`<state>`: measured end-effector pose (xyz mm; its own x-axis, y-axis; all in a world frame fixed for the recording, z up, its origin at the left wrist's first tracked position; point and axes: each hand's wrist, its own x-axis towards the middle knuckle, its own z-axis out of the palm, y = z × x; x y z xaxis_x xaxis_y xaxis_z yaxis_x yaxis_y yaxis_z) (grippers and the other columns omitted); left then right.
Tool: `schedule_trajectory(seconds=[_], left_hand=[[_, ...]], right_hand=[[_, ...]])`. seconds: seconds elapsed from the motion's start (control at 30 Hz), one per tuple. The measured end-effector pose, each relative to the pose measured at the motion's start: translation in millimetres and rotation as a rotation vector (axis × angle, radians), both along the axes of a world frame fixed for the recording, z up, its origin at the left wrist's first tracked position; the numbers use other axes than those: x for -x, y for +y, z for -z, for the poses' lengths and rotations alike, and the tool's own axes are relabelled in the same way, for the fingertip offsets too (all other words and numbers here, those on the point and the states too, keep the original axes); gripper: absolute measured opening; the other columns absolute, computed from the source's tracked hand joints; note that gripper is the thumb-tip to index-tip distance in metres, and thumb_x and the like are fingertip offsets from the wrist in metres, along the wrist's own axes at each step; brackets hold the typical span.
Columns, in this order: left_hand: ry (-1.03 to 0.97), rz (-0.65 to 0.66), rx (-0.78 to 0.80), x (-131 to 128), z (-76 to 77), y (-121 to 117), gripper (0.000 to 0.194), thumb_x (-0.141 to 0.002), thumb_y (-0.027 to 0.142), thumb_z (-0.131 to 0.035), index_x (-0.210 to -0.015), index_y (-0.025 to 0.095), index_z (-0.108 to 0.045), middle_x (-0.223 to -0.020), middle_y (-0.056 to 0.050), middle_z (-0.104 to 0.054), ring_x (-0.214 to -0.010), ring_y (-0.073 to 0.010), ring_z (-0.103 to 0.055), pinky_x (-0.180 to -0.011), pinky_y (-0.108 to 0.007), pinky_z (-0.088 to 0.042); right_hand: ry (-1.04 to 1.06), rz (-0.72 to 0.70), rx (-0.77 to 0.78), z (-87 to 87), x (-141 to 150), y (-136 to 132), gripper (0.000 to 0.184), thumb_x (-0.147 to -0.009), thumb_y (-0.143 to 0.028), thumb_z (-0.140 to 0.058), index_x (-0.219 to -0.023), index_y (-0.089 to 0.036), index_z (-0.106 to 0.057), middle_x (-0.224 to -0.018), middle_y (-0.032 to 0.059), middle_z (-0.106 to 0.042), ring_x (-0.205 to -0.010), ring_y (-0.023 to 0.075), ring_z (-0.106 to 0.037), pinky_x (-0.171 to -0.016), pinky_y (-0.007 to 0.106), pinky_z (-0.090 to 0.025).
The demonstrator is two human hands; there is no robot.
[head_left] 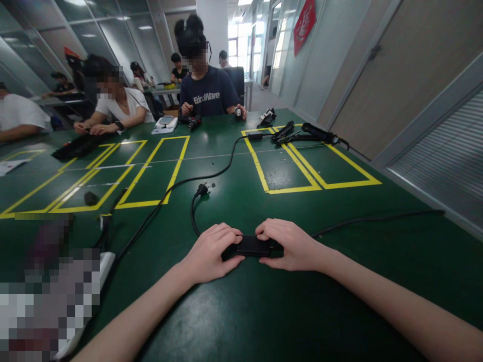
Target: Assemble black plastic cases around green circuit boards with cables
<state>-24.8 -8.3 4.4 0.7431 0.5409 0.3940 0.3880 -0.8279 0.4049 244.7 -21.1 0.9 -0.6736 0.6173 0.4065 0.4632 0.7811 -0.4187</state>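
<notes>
A black power adapter brick (252, 245) lies on the green table (264, 311) close in front of me. My left hand (211, 253) grips its left end with fingers curled over it. My right hand (290, 244) grips its right end the same way. A black cord runs from the brick's left side in a loop to a plug (201, 190) lying on the table. Another black cord (377, 219) leads off to the right from under my right hand.
Yellow tape rectangles (287, 166) mark the table. Several black adapters and cables (302, 133) lie at the far right. A white power strip (101, 264) sits at the left. Two people sit across the table, others behind them.
</notes>
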Motion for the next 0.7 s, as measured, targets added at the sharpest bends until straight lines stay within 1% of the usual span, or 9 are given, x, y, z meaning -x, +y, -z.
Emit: schedule_trajectory(seconds=[0.2, 0.33, 0.47, 0.57, 0.63, 0.7], left_hand=[[0.055, -0.010, -0.033, -0.3, -3.6, -1.8, 0.016, -0.097, 0.030, -0.066, -0.104, 0.019, -0.058, -0.111, -0.010, -0.075, -0.092, -0.0238, -0.067, -0.081, -0.038, -0.052], [0.068, -0.031, -0.031, -2.8, -5.3, -4.2, 0.016, -0.098, 0.032, -0.063, -0.107, 0.019, -0.058, -0.105, -0.009, -0.074, -0.088, -0.0231, -0.066, -0.078, -0.037, -0.052], [0.103, -0.042, -0.039, -6.4, -4.1, -5.6, 0.024, -0.094, 0.036, -0.068, -0.109, 0.019, -0.059, -0.098, -0.007, -0.072, -0.086, -0.0234, -0.066, -0.077, -0.036, -0.052], [0.126, -0.022, -0.107, -7.2, -1.3, -4.6, 0.020, -0.098, 0.033, -0.065, -0.110, 0.018, -0.060, -0.101, -0.008, -0.073, -0.087, -0.0233, -0.066, -0.076, -0.036, -0.050], [0.128, -0.010, -0.136, -6.9, -0.3, -3.7, 0.016, -0.101, 0.032, -0.060, -0.110, 0.018, -0.060, -0.100, -0.008, -0.074, -0.086, -0.0229, -0.066, -0.074, -0.035, -0.049], [0.126, -0.004, -0.144, -6.4, -0.6, -3.4, 0.018, -0.103, 0.034, -0.058, -0.109, 0.018, -0.061, -0.099, -0.008, -0.074, -0.085, -0.0227, -0.066, -0.073, -0.036, -0.048]], right_hand=[[-0.038, 0.044, 0.040, -1.2, 0.6, 0.5, 0.031, -0.079, -0.027, -0.079, -0.099, -0.020, -0.056, -0.099, 0.0085, -0.070, -0.086, 0.0222, -0.066, -0.075, 0.034, -0.052], [-0.087, 0.077, 0.011, -1.1, 2.9, -0.3, 0.027, -0.078, -0.023, -0.075, -0.097, -0.019, -0.056, -0.092, 0.0071, -0.069, -0.081, 0.0216, -0.064, -0.073, 0.032, -0.049], [-0.202, 0.107, 0.009, -1.1, 6.2, -1.5, 0.023, -0.076, -0.020, -0.072, -0.093, -0.020, -0.056, -0.085, 0.0044, -0.066, -0.075, 0.0203, -0.062, -0.068, 0.030, -0.044], [-0.263, 0.091, 0.017, -1.3, 7.0, -2.1, 0.019, -0.082, -0.022, -0.071, -0.094, -0.020, -0.056, -0.084, 0.0037, -0.066, -0.074, 0.0192, -0.061, -0.067, 0.030, -0.042], [-0.287, 0.067, -0.006, -1.7, 6.9, -2.5, 0.014, -0.088, -0.024, -0.068, -0.093, -0.020, -0.056, -0.082, 0.0035, -0.065, -0.072, 0.0186, -0.060, -0.066, 0.029, -0.041], [-0.301, 0.039, -0.046, -2.6, 6.8, -3.1, 0.011, -0.094, -0.027, -0.064, -0.092, -0.020, -0.056, -0.081, 0.0038, -0.065, -0.071, 0.0187, -0.059, -0.065, 0.030, -0.040]])
